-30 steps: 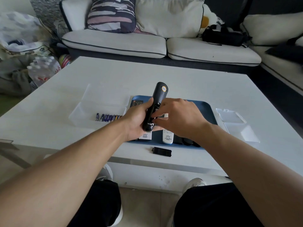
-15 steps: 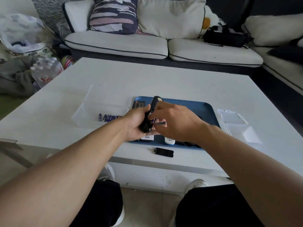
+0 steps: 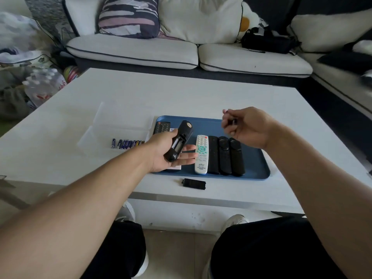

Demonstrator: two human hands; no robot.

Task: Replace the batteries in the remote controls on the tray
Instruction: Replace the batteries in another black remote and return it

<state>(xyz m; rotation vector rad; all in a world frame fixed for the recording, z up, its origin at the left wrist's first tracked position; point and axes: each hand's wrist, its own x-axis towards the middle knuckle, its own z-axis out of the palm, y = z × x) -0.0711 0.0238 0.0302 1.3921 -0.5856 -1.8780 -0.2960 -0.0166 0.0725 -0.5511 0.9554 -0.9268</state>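
Note:
My left hand (image 3: 171, 153) holds a black remote (image 3: 178, 143) back side up over the left part of the blue tray (image 3: 255, 172); its battery bay is uncovered. My right hand (image 3: 244, 125) is raised above the tray's right side, fingers curled round a small dark item (image 3: 233, 121), seemingly a battery. On the tray lie a white remote (image 3: 201, 154), three black remotes (image 3: 225, 156) beside it and another black remote (image 3: 162, 127) at the back left. The black battery cover (image 3: 194, 184) lies on the table in front of the tray. A row of several batteries (image 3: 126, 143) sits in a clear box (image 3: 96, 129) to the left.
The white table (image 3: 181, 93) has its front edge close to my knees. A sofa with cushions (image 3: 128, 17) and a black bag (image 3: 265, 41) stands behind it. A pack of water bottles (image 3: 42, 85) sits on the floor at left.
My right hand has pulled away from the remote, up and to the right, with a small dark item. The left hand lowered and tilted the remote, showing its uncovered bay.

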